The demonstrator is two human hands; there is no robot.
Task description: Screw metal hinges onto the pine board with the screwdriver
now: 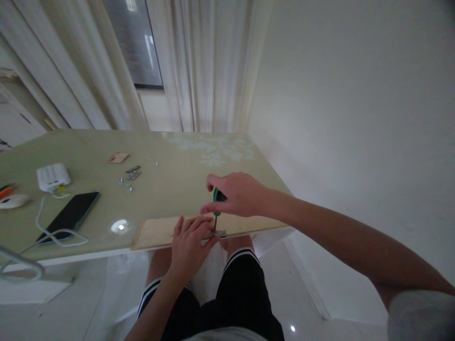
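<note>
While right hand [239, 194] grips one screwdriver [218, 196], left hand [190, 242] presses one board [156, 232].

Home room, likely living or dining area. Long pale curtains [206, 66] at 12 o'clock, dark window [133, 42] at 11 o'clock. Plain white wall [355, 94] from 1 to 3 o'clock. Glossy light floor tiles [305, 284] at 5 o'clock. Household table [170, 161] with white floral print [213, 148] on its top at 12 o'clock. Personal stuff at 9 o'clock: phone [69, 215], white power bank [53, 176], white cable [42, 222]. Wooden board [156, 232] and green-handled screwdriver [217, 196] at 6 o'clock, on the same table.
</note>
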